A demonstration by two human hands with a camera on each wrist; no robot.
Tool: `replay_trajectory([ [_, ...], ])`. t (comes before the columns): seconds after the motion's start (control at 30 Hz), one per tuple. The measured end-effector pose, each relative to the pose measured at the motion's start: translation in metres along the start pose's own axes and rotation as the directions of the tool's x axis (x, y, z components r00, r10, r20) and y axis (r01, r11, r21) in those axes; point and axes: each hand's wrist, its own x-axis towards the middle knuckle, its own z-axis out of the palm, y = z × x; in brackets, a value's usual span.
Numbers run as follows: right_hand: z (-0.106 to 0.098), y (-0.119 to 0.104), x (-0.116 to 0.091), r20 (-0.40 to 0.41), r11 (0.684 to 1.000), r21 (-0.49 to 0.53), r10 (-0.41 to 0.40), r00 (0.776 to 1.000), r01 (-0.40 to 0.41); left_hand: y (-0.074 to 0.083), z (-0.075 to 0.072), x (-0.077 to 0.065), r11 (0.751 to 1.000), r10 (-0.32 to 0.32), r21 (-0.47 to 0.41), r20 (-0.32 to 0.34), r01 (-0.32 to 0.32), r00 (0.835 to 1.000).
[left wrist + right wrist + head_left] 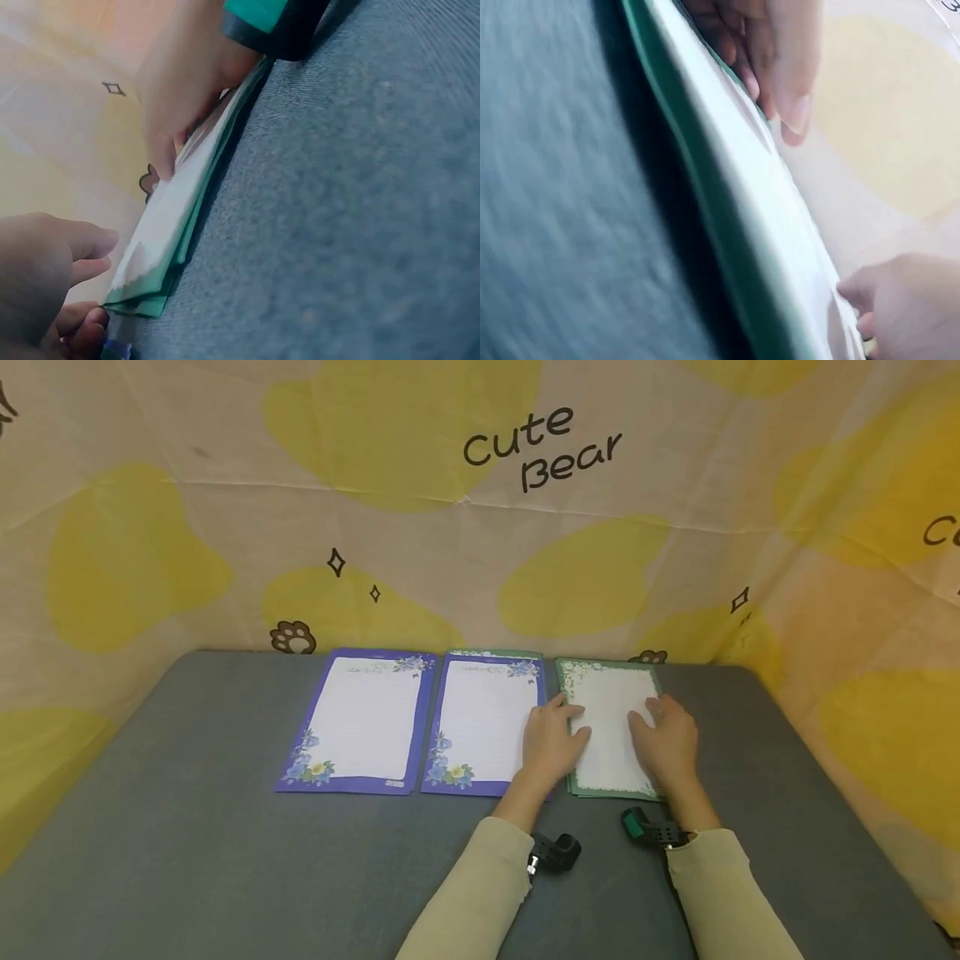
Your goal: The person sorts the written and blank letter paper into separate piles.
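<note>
A green-bordered sheet [609, 739] lies on the right of a row of decorated papers, on top of other green-edged sheets. My left hand [551, 739] rests along its left edge, and my right hand [666, 739] stands along its right edge. In the left wrist view the left thumb [94, 241] is raised off the paper, while the fingertips touch the stack's edge. A digit of the right hand [176, 97] reaches the white surface there. The right wrist view shows the right hand [907, 300] against the sheet's edge; its other fingers are partly hidden.
Two purple-bordered sheets with blue flowers, one at the left [367, 718] and one in the middle [480, 718], lie beside the green one. Green-edged paper shows behind the middle sheet. A grey table [225, 860] carries everything, with a yellow-patterned cloth [420, 552] behind it.
</note>
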Motion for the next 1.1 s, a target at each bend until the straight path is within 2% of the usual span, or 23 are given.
replay_trajectory([
  [0.13,0.005,0.0,-0.001,-0.011,0.993,-0.1,-0.066,0.998,0.064,0.003,-0.002,-0.002,1.0,0.012,-0.013,-0.02,-0.012,1.0],
  [0.27,0.006,0.0,-0.002,0.012,0.987,-0.147,-0.06,0.998,0.061,0.006,-0.01,-0.008,0.999,0.038,-0.02,-0.044,-0.039,0.998],
  [0.47,0.003,0.001,-0.003,0.035,0.987,-0.159,-0.018,0.999,0.024,-0.002,-0.041,-0.019,0.996,0.078,0.046,-0.015,-0.077,0.997],
  [0.67,0.0,0.001,-0.002,0.038,0.989,-0.149,-0.013,0.999,0.018,-0.032,-0.084,-0.021,0.99,0.074,0.124,-0.032,-0.07,0.997],
  [0.87,-0.001,0.001,-0.003,0.036,0.991,-0.135,-0.012,0.999,0.017,-0.07,-0.123,-0.028,0.991,0.01,0.13,-0.098,0.002,0.995],
  [1.0,-0.001,0.0,-0.002,0.042,0.991,-0.131,-0.01,0.999,0.015,-0.09,-0.142,-0.032,0.994,-0.006,0.103,-0.121,0.019,0.993],
  [1.1,0.0,-0.001,-0.002,0.045,0.992,-0.125,-0.008,0.999,0.014,-0.101,-0.15,-0.033,0.997,-0.007,0.079,-0.133,0.018,0.991],
])
